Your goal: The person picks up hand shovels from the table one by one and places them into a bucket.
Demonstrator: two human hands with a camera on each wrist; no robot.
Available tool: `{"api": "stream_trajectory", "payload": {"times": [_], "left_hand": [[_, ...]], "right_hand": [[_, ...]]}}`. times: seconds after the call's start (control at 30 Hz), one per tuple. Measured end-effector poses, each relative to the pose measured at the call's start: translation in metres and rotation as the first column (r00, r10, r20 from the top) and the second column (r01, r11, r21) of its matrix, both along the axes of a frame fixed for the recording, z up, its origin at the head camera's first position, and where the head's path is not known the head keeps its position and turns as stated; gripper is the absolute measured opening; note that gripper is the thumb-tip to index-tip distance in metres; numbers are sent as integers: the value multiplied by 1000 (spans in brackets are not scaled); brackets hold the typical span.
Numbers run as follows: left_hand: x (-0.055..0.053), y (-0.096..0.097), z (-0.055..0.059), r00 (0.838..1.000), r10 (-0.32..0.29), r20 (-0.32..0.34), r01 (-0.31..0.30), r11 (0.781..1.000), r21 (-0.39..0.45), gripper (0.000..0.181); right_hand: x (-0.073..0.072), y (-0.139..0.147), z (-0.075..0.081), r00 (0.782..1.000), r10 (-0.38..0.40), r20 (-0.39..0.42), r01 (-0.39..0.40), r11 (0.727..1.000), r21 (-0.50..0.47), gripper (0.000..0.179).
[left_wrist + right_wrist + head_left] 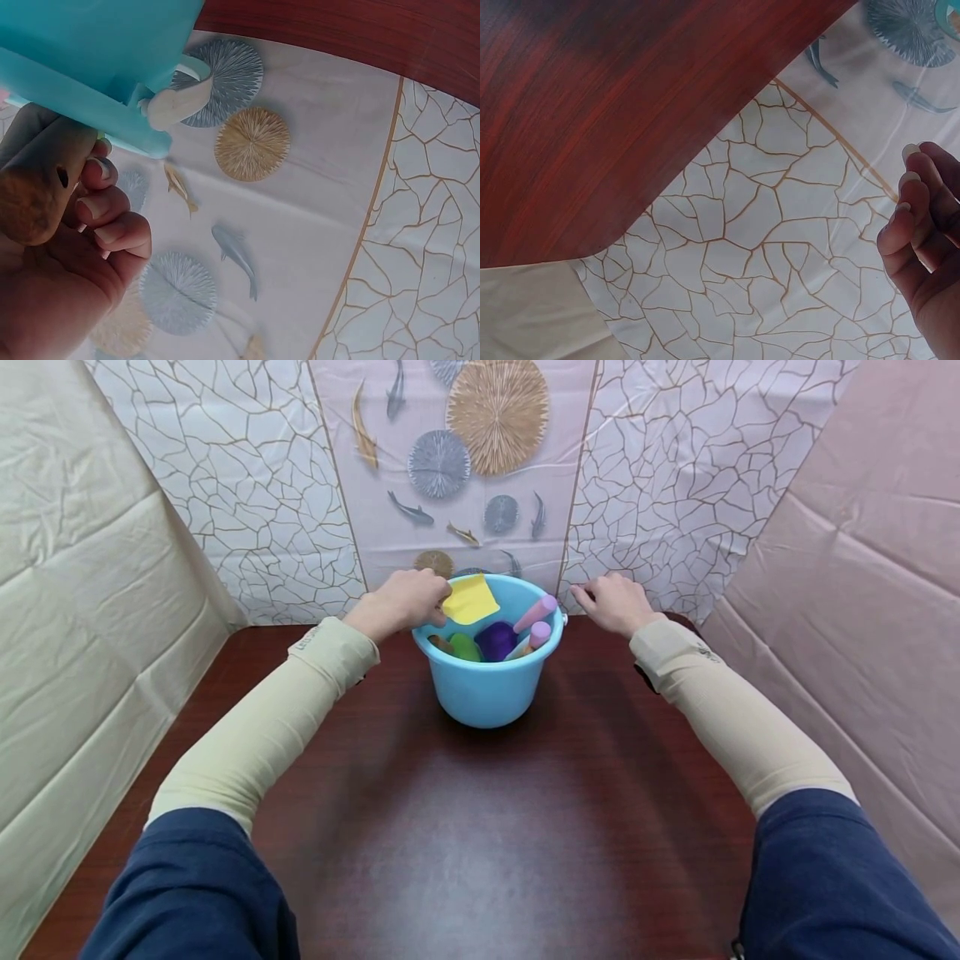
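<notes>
A light-blue bucket [486, 693] stands toward the back of the table with several utensils in it. My left hand [408, 602] is over its left rim, fingers curled. In the left wrist view a brown wooden handle [49, 176] with a hole near its end lies between thumb and fingers, its far end hidden behind the rim. The flat yellow spatula head [470, 600] shows beside those fingers over the bucket's mouth. To the right of the bucket, apart from it, my right hand [613, 602] hangs with loosely bent fingers and holds nothing.
Inside the bucket are a purple piece [497, 642], a green piece [465, 647] and lilac handles [536, 612]. A white handle mount [180, 101] juts from the bucket's side. Patterned cloth [675, 460] closes off the dark red table [480, 827] at the back.
</notes>
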State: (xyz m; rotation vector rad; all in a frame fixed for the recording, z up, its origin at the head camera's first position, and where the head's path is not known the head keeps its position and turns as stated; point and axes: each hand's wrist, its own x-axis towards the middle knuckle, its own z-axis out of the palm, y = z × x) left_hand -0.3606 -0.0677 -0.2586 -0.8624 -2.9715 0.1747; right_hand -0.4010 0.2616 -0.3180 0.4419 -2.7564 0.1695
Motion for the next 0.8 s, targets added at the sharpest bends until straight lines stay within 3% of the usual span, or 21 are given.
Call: {"api": "stream_trajectory", "payload": {"times": [0.5,0.8], "left_hand": [[-7,13,-3,1000,-12,16,14,995,-95,15],[-13,22,-8,1000,-13,8,14,991,-131,10]], "right_hand": [[2,1,-1,1000,-1,12,1,1000,4,51],[1,3,-2,1000,-2,9,2,1000,1,50]]}}
